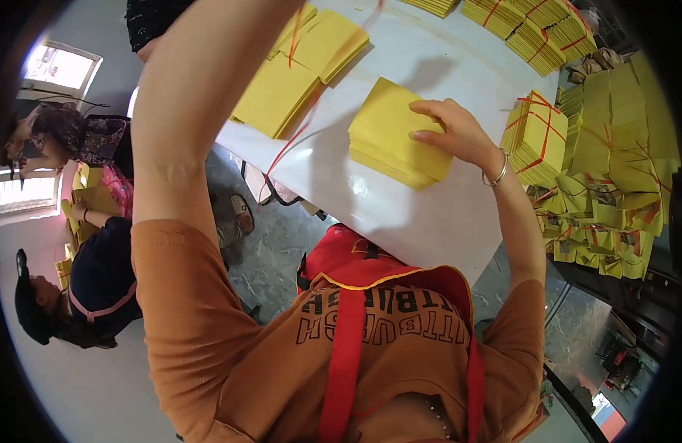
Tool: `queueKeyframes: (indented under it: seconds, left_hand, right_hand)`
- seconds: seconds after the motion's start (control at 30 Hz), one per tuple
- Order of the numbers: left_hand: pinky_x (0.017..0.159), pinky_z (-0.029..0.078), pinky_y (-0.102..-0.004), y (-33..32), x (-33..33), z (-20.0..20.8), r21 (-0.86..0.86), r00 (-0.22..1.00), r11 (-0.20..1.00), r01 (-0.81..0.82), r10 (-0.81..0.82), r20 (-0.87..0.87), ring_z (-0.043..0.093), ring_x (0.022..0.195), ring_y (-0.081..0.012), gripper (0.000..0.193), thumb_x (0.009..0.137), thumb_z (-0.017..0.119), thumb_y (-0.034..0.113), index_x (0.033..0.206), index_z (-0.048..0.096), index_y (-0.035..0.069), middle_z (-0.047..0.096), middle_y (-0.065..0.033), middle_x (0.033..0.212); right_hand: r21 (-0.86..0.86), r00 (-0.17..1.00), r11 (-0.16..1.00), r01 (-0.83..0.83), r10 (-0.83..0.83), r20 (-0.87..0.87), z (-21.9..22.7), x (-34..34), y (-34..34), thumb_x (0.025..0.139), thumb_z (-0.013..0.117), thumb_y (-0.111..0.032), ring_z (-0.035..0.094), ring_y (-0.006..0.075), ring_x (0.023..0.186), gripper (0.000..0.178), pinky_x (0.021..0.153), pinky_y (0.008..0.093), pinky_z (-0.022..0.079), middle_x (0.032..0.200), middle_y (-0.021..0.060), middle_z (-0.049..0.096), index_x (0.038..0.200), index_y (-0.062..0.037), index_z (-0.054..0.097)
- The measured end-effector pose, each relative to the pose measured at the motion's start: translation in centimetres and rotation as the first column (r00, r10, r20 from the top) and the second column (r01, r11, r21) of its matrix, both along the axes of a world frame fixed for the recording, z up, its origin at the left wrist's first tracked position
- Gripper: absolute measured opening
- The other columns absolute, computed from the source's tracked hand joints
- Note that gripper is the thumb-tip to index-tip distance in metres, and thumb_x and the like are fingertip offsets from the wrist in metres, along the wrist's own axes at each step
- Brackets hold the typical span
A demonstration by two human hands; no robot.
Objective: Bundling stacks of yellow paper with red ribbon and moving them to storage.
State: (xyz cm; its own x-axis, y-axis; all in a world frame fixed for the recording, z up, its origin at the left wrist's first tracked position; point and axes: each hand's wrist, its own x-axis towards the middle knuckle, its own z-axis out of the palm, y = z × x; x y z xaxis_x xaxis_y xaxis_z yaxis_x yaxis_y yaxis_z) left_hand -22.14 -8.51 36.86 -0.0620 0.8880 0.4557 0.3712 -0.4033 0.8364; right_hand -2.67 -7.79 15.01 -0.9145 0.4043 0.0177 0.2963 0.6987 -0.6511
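A neat stack of flat yellow paper pieces [381, 122] lies on the white table in front of me, without a tie around it. Over its right side rests my right hand [459, 133], thumb and fingers apart, with a bangle at the wrist. My left forearm rises across the upper left and leaves the picture at the top, so the left hand is out of sight. A thin red string [288, 150] trails down over the table's near left edge, close to more yellow stacks [278, 92].
Red-tied yellow bundles [536, 140] stand at the table's right, with others [529, 33] at the far right. Beyond the white table [459, 229], a large heap of tied yellow bundles [614, 148] rises. Co-workers, one in a dark cap [32, 303], are at the left.
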Motion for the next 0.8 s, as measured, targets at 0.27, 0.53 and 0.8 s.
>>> queueKeyframes:
  seconds: [0.27,0.53,0.8]
  left_hand:
    - [0.048,0.032,-0.0176,-6.4,4.5,-16.4,-0.572,0.971,0.786,0.236,-0.160,0.181,0.042,0.053,-0.0034,0.030,0.085,0.048,0.022,0.109,0.055,0.005,0.049,0.0022,0.060]
    - [0.046,0.035,-0.0200,-10.7,6.5,-21.8,-0.539,0.912,0.818,0.200,0.046,0.408,0.044,0.051,-0.0053,0.027,0.087,0.046,0.016,0.108,0.052,0.000,0.050,-0.0001,0.062]
    - [0.043,0.034,-0.0197,-16.4,7.7,-25.2,-0.561,0.872,0.827,-0.018,0.288,0.397,0.042,0.048,-0.0046,0.023,0.089,0.044,0.015,0.102,0.055,0.001,0.048,0.0006,0.057]
  right_hand:
    - [-0.621,0.990,0.778,0.096,-0.138,-0.020,-0.8,1.7,2.5,0.086,0.046,-0.040,0.046,0.0141,0.087,0.046,0.079,0.0280,0.039,0.102,0.0045,0.057,0.119,-0.0075,0.048]
    - [-0.655,0.978,0.731,0.188,-0.202,0.056,0.6,-0.4,2.2,0.090,0.027,-0.049,0.051,0.0090,0.075,0.054,0.064,0.0191,0.037,0.101,0.0076,0.059,0.122,-0.0105,0.047]
    - [-0.627,0.944,0.710,0.321,-0.294,0.151,1.0,-1.6,3.1,0.088,0.030,-0.053,0.054,0.0021,0.055,0.055,0.043,0.0156,0.029,0.087,0.0075,0.064,0.122,-0.0125,0.047]
